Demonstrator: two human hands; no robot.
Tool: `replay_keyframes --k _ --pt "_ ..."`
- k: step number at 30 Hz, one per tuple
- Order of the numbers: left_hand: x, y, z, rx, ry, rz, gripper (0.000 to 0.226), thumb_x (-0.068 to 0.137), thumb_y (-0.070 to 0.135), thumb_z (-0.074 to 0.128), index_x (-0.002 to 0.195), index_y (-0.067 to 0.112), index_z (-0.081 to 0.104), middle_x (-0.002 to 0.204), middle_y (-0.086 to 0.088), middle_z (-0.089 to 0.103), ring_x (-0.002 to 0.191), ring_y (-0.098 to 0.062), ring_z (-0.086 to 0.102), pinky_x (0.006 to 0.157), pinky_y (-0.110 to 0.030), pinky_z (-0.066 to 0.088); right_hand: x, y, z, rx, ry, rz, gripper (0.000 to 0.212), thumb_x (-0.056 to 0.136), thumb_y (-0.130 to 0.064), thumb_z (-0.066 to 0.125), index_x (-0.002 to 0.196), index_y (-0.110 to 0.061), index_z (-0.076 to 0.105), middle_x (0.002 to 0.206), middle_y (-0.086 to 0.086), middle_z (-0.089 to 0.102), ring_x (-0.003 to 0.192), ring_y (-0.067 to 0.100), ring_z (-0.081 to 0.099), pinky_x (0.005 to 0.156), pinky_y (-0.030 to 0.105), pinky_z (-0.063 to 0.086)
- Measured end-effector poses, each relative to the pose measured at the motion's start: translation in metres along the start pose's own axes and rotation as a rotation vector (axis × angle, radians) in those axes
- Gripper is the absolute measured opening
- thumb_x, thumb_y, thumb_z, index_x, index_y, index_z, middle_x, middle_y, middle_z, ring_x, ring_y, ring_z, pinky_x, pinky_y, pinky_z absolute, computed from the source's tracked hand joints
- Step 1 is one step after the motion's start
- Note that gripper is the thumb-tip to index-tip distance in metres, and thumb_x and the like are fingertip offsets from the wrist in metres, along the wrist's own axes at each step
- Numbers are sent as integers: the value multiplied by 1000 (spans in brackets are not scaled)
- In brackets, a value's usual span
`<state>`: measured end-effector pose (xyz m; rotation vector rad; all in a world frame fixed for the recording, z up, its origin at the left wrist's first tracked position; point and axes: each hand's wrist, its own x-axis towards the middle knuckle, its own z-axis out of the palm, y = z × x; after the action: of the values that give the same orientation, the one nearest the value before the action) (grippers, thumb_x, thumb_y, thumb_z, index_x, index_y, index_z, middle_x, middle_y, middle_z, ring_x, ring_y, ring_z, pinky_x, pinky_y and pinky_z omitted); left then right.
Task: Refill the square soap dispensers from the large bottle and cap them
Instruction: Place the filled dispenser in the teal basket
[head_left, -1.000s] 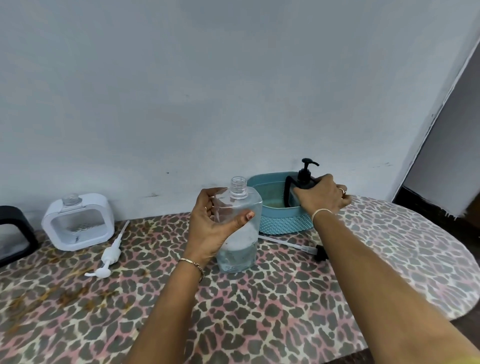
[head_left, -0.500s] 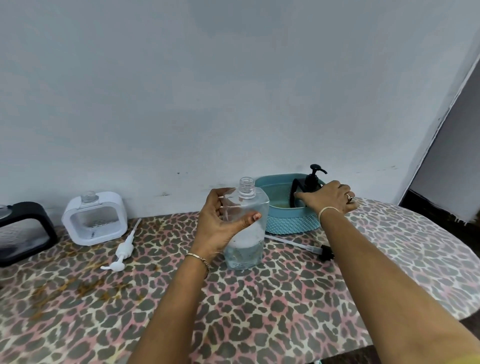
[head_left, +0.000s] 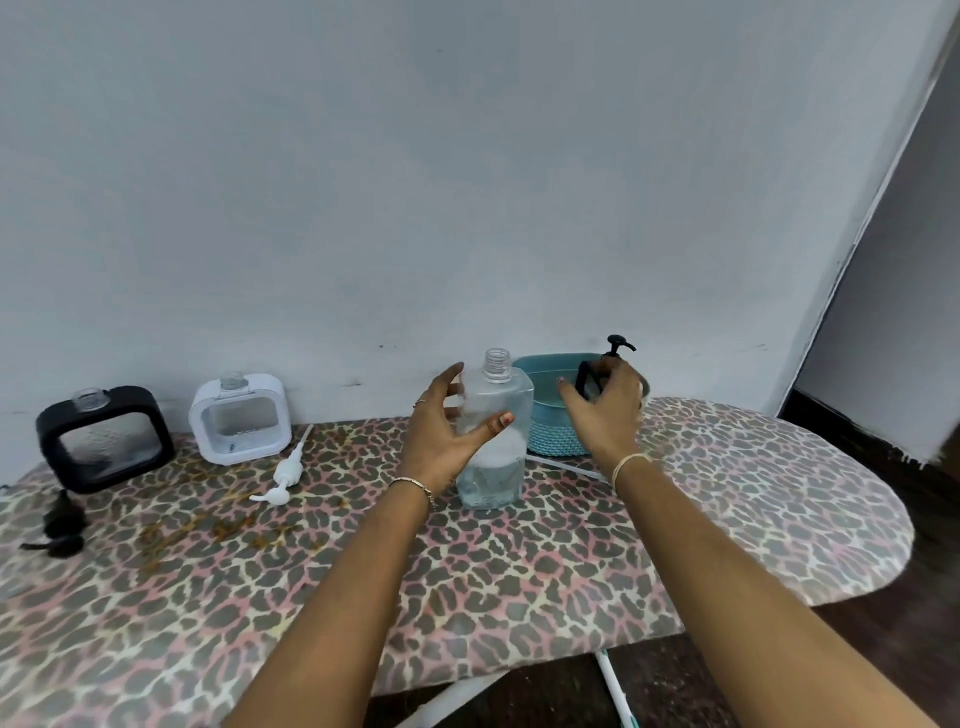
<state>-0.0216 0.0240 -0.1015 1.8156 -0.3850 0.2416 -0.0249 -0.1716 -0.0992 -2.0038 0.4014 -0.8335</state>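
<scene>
Square soap dispensers stood at the far left against the wall: a black dispenser (head_left: 104, 439) and, just right of it, a white dispenser (head_left: 239, 418). Both were upright, uncapped and looked nearly empty. A black pump (head_left: 60, 525) lay in front of the first and a white pump (head_left: 283, 475) beside the second, on a leopard-print ironing board (head_left: 727, 519).

Near the centre the large bottle (head_left: 496, 441) stood upright with its neck open, roughly a third full of clear liquid with foam on top. The left hand (head_left: 447, 431) gripped it, thumb across the front and fingers behind. Both open dispensers lay well to the left of that grip, on the left hand's side.

Further right, a teal basket (head_left: 545, 361) held a capped black pump dispenser (head_left: 615, 345). The right hand (head_left: 605, 410), somewhat blurred, curled its fingers round it.
</scene>
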Motion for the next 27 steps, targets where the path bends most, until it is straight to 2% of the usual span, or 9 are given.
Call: replay_keyframes --k 2,3,7,9,11,14,18,21,27 --pt "-9 -3 -3 20 40 3 90 64 46 82 140 29 37 132 3 50 103 -14 58 82 -25 53 -30 -6 4 168 -81 -77 42 86 -31 67 119 -16 46 120 0 46 115 19 46 103 47 40" --pt "-13 -5 -6 38 64 0 90 64 46 82 140 27 37 132 2 50 103 -14 57 83 -26 52 -45 -8 7 206 -118 -100 45 87 -33 65 123 -15 44 122 0 46 116 17 45 104 46 40" --pt "-30 -18 -26 86 113 -36 89 63 49 81 137 25 39 131 0 51 108 -12 54 91 -31 51 -95 -15 26 148 -237 -142 94 73 -59 71 143 -16 26 143 3 36 132 17 35 113 35 30" --pt "-37 -25 -39 100 135 -59 82 67 39 83 136 24 41 131 -1 53 110 -12 53 95 -30 48 -109 -20 38 92 -185 -131 112 66 -54 80 148 -15 16 149 5 28 137 19 28 114 29 23" --pt "-43 -30 -54 115 159 -77 74 71 28 82 134 22 43 130 0 53 112 -13 52 98 -30 47 -117 -24 47 81 -100 -77 120 62 -43 87 150 -13 12 149 9 26 138 23 27 114 29 20" --pt "-54 -40 -83 143 198 -122 64 75 23 80 130 19 48 128 3 54 112 -9 51 102 -27 43 -126 -27 62 56 3 -1 122 60 -33 89 150 -11 10 149 15 26 138 30 29 117 41 27" --pt "-65 -59 -128 161 293 -172 53 78 22 77 124 20 52 125 3 58 115 -13 54 102 -35 46 -137 -28 80 59 49 73 119 64 -25 88 151 -8 8 152 17 22 140 31 23 113 31 17" --pt "-64 -66 -155 212 361 -181 48 81 17 74 124 18 54 122 4 58 112 -15 55 97 -28 46 -140 -28 92 38 87 168 119 66 -24 87 151 -7 5 154 19 17 143 33 16 116 42 18" --pt "-35 -78 -191 346 426 -201 51 80 25 73 127 18 53 130 -5 54 122 -20 49 104 -32 41 -135 -30 117 46 194 307 119 62 -21 88 150 -11 9 152 19 19 141 35 20 115 47 25"
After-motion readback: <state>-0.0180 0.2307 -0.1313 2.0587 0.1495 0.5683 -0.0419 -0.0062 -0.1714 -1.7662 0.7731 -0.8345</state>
